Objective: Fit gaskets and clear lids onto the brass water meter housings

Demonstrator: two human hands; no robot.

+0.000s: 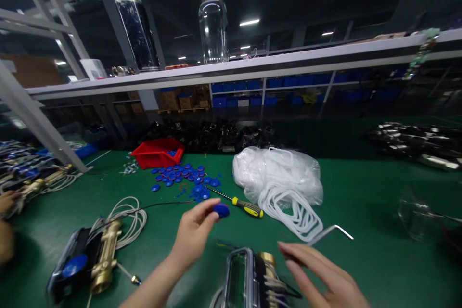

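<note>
My left hand (195,231) pinches a small round blue cap (221,210) between thumb and fingertips above the green bench. My right hand (325,274) is open, thumb and forefinger stretched out and apart, beside a meter (247,274) at the bottom edge. That meter has a clear-windowed dark housing and a brass fitting (267,259). Just behind my right hand an L-shaped hex key (337,229) shows; its lower end is hidden, so I cannot tell whether it touches the hand. Several similar blue caps (180,173) lie scattered farther back.
A red bin (157,153) stands behind the caps. A yellow-black screwdriver (249,207) lies near a plastic bag (277,173) with white tubing (292,211). At left are another brass-bodied meter (108,255), coiled cable (124,221) and another person's hand (6,202). A shelf (245,65) holding bottles crosses above.
</note>
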